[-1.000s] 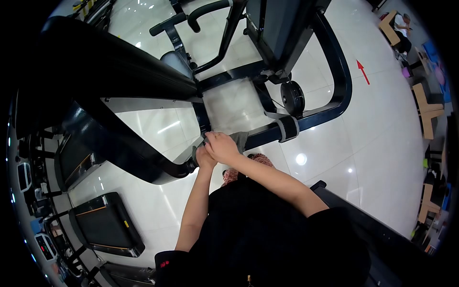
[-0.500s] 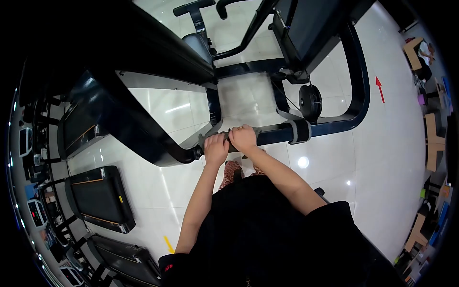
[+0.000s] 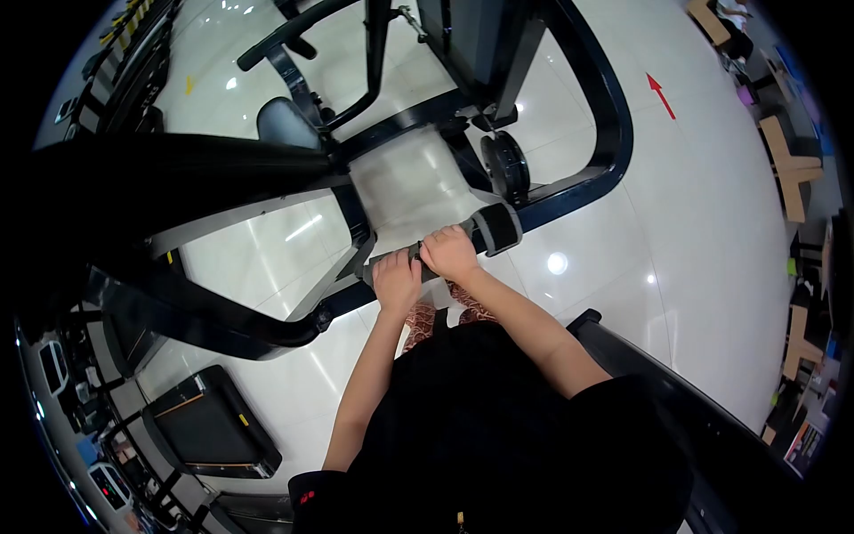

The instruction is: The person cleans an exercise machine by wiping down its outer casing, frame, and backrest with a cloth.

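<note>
A grey padded strap lies along the dark lower bar of a gym machine. My left hand is closed over it, fingers curled over the far side. Right beside it, my right hand grips the same strap, thumb side close to the left hand. Just right of my right hand, a black band with grey edges wraps the bar. Whether it is part of the same strap I cannot tell. The machine's bar runs on to the right, and my palms hide what lies beneath them.
Patterned trousers show below my hands. Around me are a pulley wheel, a machine seat, a treadmill on the left and a long dark piece of equipment at lower right. A seated person is far off, upper right.
The view has turned and shifted, so the machine appears lower and further left. My hands are now closer to the black band, with the grey strap still under them.
</note>
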Motion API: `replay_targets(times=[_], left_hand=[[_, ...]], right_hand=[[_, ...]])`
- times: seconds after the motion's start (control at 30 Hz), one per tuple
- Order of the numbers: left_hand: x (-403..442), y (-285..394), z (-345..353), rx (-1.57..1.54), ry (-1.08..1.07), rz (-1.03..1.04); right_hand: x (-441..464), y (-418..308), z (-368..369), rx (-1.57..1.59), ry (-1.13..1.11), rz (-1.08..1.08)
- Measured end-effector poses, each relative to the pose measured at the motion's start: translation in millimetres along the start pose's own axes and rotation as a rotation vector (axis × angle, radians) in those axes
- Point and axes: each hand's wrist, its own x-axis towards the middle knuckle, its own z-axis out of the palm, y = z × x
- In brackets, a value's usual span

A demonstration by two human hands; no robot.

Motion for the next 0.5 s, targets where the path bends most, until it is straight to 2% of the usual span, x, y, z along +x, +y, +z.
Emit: replay_targets(times=[0.1,0.17,0.27,0.5], left_hand=[[18,26,13,-0.004,-0.027,0.031],[26,40,18,-0.005,-0.097,0.041],[33,54,27,0.004,-0.096,0.065],[30,57,26,-0.016,-0.074,0.078]], right_hand=[[-5,31,-13,0.003,0.032,-0.007],[-8,49,-20,0.005,-0.045,-0.034],[-9,68,-28,-0.028,-0.059,-0.050],[-9,70,-30,-0.043,-0.023,-0.028]])
